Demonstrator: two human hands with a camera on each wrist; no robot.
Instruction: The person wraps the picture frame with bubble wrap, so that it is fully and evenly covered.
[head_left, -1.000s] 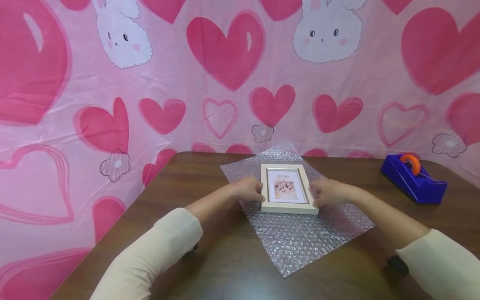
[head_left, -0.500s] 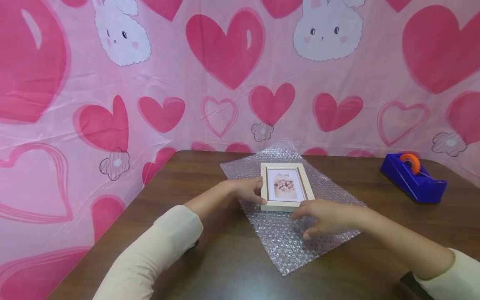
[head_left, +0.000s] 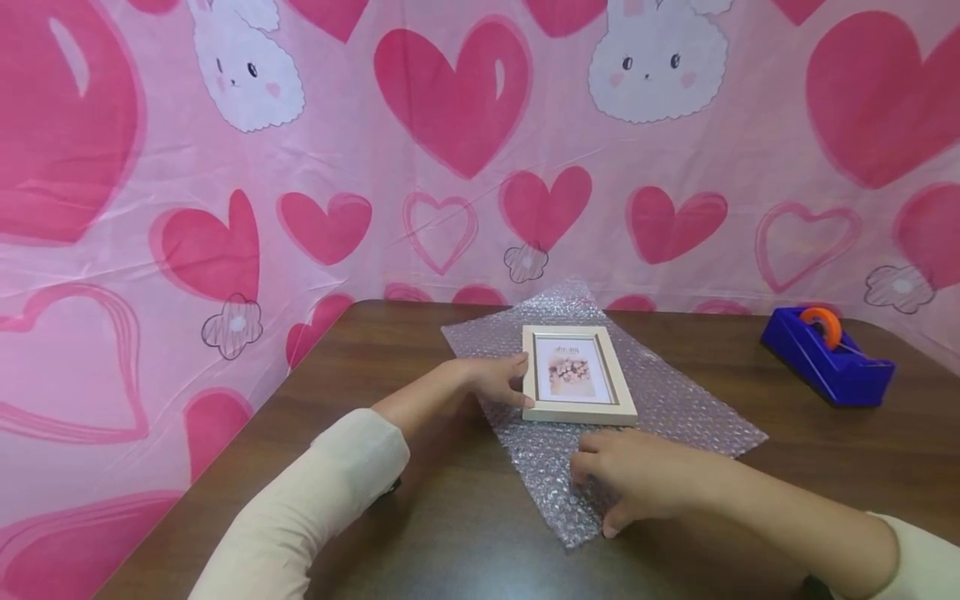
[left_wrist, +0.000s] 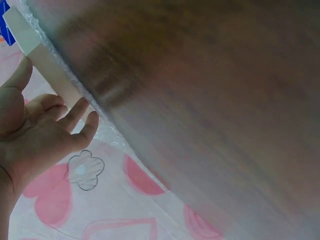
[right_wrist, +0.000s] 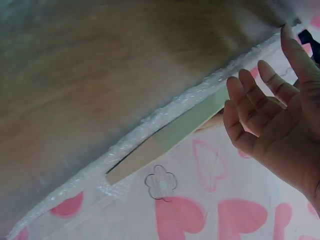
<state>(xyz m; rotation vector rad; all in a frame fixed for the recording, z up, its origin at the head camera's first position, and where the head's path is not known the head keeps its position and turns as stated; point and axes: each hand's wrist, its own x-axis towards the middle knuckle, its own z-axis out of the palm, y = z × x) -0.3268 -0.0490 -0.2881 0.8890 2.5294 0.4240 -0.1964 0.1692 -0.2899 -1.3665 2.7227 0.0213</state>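
A cream picture frame with a floral print lies flat on a sheet of bubble wrap, which is turned cornerwise on the table. My left hand rests against the left side of the frame, its thumb near the front left corner. In the left wrist view, the fingers of that hand touch the frame's side without curling round it. My right hand is over the front part of the bubble wrap, its thumb by the sheet's front edge. Seen from the right wrist, its fingers are loosely bent and hold nothing.
A blue tape dispenser with an orange roll core stands at the right of the brown wooden table. Behind the table hangs a pink cloth with hearts and rabbits.
My right hand has let go of the frame's right side and moved toward me over the front of the bubble wrap. My left hand stays at the frame, its fingers looser.
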